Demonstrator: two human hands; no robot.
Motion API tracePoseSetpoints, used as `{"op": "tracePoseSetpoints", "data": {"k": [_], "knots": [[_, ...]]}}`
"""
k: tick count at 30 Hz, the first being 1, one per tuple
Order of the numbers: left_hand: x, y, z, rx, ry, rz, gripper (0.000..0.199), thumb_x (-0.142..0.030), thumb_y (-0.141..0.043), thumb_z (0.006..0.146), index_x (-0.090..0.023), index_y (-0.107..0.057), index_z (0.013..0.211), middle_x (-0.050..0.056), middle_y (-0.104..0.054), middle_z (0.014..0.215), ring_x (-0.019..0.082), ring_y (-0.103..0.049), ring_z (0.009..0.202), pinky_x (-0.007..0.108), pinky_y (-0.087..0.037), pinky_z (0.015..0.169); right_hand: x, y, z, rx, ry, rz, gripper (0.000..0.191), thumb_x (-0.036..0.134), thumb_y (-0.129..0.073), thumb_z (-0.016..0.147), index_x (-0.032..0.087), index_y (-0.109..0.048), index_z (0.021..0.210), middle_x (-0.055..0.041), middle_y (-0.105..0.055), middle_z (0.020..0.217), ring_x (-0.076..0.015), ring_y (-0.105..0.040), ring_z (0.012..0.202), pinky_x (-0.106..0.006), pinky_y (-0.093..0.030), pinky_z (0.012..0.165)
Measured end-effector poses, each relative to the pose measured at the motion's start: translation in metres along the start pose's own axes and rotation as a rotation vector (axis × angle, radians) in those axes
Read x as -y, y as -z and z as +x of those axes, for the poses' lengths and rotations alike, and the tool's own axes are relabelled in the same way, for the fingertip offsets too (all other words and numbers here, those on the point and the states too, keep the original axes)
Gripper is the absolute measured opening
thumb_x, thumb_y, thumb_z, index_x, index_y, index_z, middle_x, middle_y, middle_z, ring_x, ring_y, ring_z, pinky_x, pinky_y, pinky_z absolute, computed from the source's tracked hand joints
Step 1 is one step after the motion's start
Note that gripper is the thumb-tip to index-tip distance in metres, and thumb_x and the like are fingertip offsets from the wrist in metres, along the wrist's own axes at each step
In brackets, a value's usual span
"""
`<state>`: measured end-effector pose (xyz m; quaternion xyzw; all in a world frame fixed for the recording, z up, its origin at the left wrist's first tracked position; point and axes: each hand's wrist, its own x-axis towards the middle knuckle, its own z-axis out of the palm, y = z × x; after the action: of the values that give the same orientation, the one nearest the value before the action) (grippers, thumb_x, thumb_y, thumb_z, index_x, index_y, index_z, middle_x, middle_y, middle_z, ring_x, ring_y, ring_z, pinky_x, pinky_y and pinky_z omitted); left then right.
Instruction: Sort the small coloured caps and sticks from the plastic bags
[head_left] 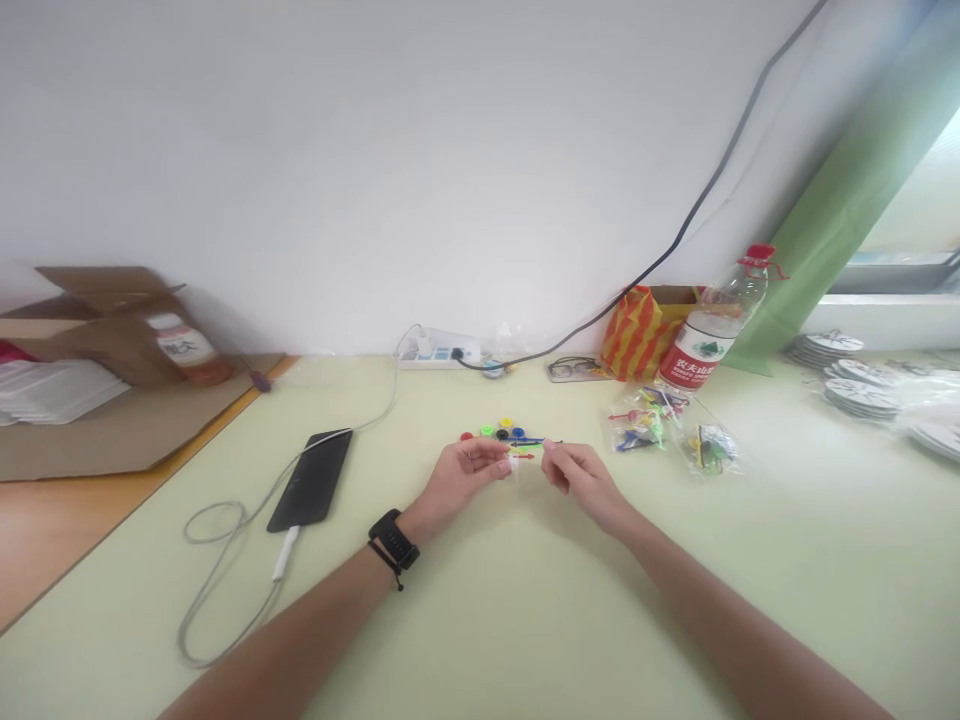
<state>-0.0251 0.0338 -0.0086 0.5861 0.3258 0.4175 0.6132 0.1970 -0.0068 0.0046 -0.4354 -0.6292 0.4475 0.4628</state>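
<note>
My left hand (469,472), with a black watch on its wrist, is closed in a pinch at a small translucent piece (514,466) that looks like thin plastic film. Opposite it, my right hand (583,482) has its fingers curled and thumb pressed in; what they hold, if anything, is hidden. Between and just beyond the fingertips lie small plastic arrows, among them a red arrow (525,457) and a blue arrow (531,441). Behind my left hand sit several small round pieces, including a yellow one (506,424), a green one (487,431) and a red one (466,437).
Clear bags of coloured parts (636,428) (711,450) lie to the right, before a water bottle (705,345). Stacked discs (862,395) stand far right. At left are a phone (311,485) on a charging cable and a cardboard box (112,300). A power strip (439,352) lies by the wall.
</note>
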Motion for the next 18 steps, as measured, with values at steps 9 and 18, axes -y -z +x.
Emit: {"op": "tracePoseSetpoints", "data": {"k": [9, 18], "knots": [[-0.008, -0.003, -0.004, 0.099, 0.008, 0.019, 0.033, -0.034, -0.081, 0.085, -0.016, -0.075, 0.111, 0.011, -0.075, 0.114, 0.025, -0.070, 0.108, 0.038, -0.055, 0.097, 0.001, -0.010, -0.003, 0.056, 0.041, -0.002, 0.034, 0.044, -0.070, 0.091, 0.024, -0.059, 0.117, -0.0037, -0.069, 0.097, -0.0158, -0.061, 0.075, -0.031, -0.050, 0.070], [-0.006, 0.000, -0.002, 0.088, 0.028, 0.009, 0.035, -0.037, -0.079, 0.088, -0.015, -0.075, 0.114, 0.012, -0.076, 0.111, 0.022, -0.070, 0.099, 0.038, -0.056, 0.093, -0.001, -0.007, -0.008, -0.011, 0.161, -0.191, 0.066, 0.041, -0.060, 0.097, 0.030, -0.033, 0.156, -0.0030, -0.064, 0.102, -0.0133, -0.057, 0.066, -0.029, -0.051, 0.063]]}}
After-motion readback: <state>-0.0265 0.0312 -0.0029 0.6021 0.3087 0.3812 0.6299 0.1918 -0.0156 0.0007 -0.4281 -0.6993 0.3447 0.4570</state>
